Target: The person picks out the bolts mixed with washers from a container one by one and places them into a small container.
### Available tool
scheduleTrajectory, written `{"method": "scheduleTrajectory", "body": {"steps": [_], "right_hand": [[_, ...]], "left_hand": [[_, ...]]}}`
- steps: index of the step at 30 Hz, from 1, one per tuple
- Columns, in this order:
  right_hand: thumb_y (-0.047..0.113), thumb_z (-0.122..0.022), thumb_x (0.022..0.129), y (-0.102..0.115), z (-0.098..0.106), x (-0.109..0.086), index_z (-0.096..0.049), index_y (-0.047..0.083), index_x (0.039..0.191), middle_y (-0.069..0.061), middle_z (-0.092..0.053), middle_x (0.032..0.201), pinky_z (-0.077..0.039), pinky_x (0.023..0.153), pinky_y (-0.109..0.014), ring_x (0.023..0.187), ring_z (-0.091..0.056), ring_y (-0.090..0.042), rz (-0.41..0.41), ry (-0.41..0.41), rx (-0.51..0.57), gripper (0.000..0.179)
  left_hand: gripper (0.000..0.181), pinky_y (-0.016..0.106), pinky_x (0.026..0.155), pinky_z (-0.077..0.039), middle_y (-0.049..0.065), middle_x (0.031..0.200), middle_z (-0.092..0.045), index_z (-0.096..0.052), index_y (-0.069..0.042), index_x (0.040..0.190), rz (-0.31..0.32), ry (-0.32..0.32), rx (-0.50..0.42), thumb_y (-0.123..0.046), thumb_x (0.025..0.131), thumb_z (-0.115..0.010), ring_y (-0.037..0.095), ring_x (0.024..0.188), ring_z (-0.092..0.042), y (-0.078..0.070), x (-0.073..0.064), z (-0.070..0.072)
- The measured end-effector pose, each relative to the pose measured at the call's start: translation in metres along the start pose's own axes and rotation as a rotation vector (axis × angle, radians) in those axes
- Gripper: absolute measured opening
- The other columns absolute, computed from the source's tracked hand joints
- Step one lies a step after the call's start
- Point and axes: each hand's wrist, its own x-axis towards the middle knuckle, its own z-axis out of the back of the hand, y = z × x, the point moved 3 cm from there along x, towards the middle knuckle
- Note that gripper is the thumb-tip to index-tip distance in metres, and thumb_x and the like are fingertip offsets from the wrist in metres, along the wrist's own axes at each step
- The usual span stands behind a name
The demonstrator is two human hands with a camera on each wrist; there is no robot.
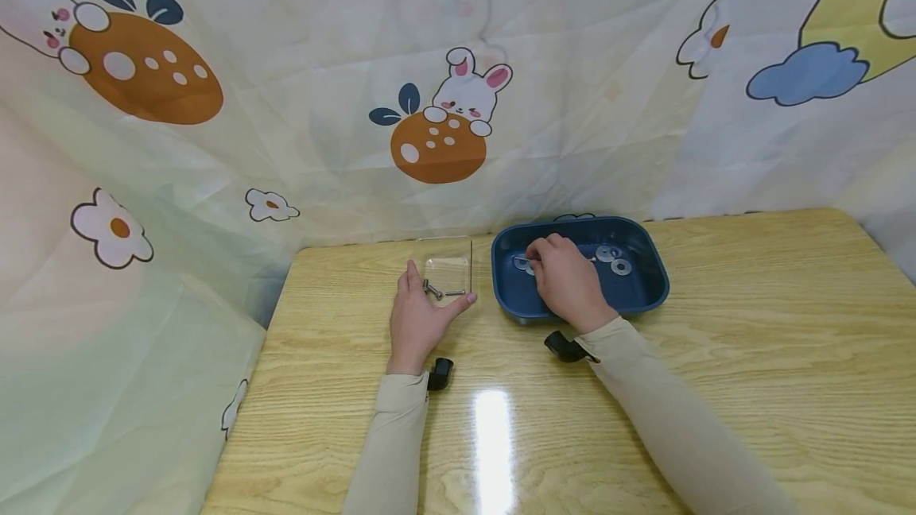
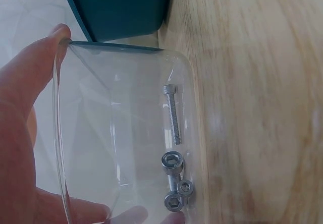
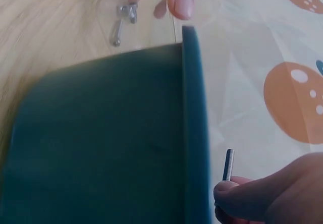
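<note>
My left hand holds a clear plastic box, thumb on one side and fingers on the other. Several silver socket-head bolts lie in the box; the left wrist view shows them along its bottom. Over the dark blue tray, my right hand pinches a bolt between thumb and finger. Its threaded shank points up past the fingertips in the right wrist view, while its lower end is hidden by the fingers. Flat silver washers lie on the tray floor to both sides of that hand.
Box and tray stand side by side near the back edge of the wooden table, a narrow gap between them. Behind rises a printed cloth with rabbits and flowers. Black wrist cameras sit at both cuffs.
</note>
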Motion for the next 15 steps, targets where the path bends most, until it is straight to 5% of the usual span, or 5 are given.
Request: {"method": "scheduleTrajectory", "body": {"steps": [15], "right_hand": [[0.013,-0.062,0.089,0.021,-0.009,0.004,-0.065,0.01,0.095,-0.007,-0.057,0.092,-0.049,0.06,-0.034,0.082,-0.054,-0.023,0.039,-0.008,0.028,0.007]], "left_hand": [[0.127,0.046,0.091,-0.041,0.017,0.143,-0.03,-0.012,-0.005,0.149,-0.002,0.0,0.001,-0.076,0.059,-0.065,0.035,0.119,-0.044,0.001,0.0,0.0]]}}
